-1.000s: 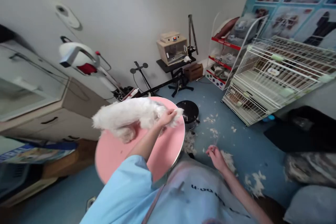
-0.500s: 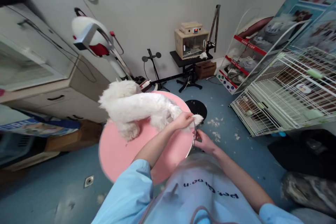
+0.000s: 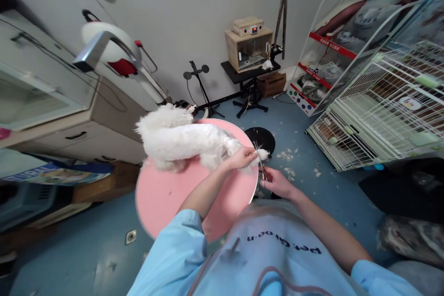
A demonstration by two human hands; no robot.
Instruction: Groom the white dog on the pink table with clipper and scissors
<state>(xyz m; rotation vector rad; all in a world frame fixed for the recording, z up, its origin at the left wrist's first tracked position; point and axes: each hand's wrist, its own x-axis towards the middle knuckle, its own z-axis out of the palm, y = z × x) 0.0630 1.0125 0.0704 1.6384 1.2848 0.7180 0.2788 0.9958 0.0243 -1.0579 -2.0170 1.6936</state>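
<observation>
Standing on the round pink worktop [image 3: 163, 199], the small white dog [image 3: 180, 138] is facing away from the person, its rear at the rim nearest them. The left hand [image 3: 243, 158] is closing its fingers [image 3: 250, 152] around the tuft of the tail [image 3: 262, 153] and drawing it out past the worktop's edge. The right hand [image 3: 279, 182] is gripping a pair of scissors [image 3: 261, 163], fingers curled through the handles, blades pointing up beside the tail; whether the blades are parted is too small to tell. Clippings [image 3: 287, 155] are lying on the blue floor [image 3: 305, 194] beside a black round base [image 3: 260, 138].

Trimming here well is, by my judgement, calling for the left hand to be keeping the fur taut and the tail itself shielded inside the fingers, so that only hair is meeting the edges. The blades should be staying parallel to the tail, taking small snips, and pausing whenever the dog is shifting its weight.
</observation>
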